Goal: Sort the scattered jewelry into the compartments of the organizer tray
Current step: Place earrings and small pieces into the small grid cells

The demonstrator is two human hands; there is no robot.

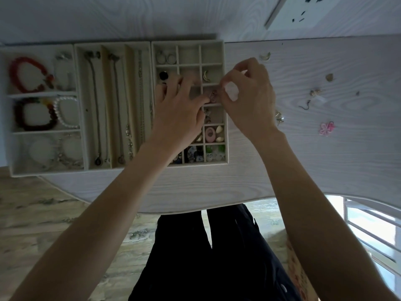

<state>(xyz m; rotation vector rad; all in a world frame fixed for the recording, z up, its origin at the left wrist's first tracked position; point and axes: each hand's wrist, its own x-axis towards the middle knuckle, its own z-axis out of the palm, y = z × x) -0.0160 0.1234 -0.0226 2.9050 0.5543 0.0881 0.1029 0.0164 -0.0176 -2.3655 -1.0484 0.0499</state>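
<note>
Both hands meet over the right-hand column of the cream, grid-divided organizer tray (225, 118). The left hand (180, 109) lies over the middle cells with fingers curled down, their tips at a small dark metal earring (213, 96) in the third cell of that column; whether they pinch it or only steady it cannot be told. The right hand (247, 96) has thumb and forefinger drawn narrow at the same cell's rim, seemingly on a tiny part of that piece.

Such a trinket is probably very light, stiff and slippery, with a thin hook that snags, so it is best taken by its body between two fingertips.

On the pale wood-grain bench (325, 159) to the right several pieces remain scattered: a pink flower charm (326, 128), a hooked drop earring (312, 98), a gold leaf-shaped stud (329, 77) and a crescent piece (265, 56). Nothing blocks them. Left of the grid, a necklace tray (112, 105) and a bracelet tray (43, 109) are filled.
</note>
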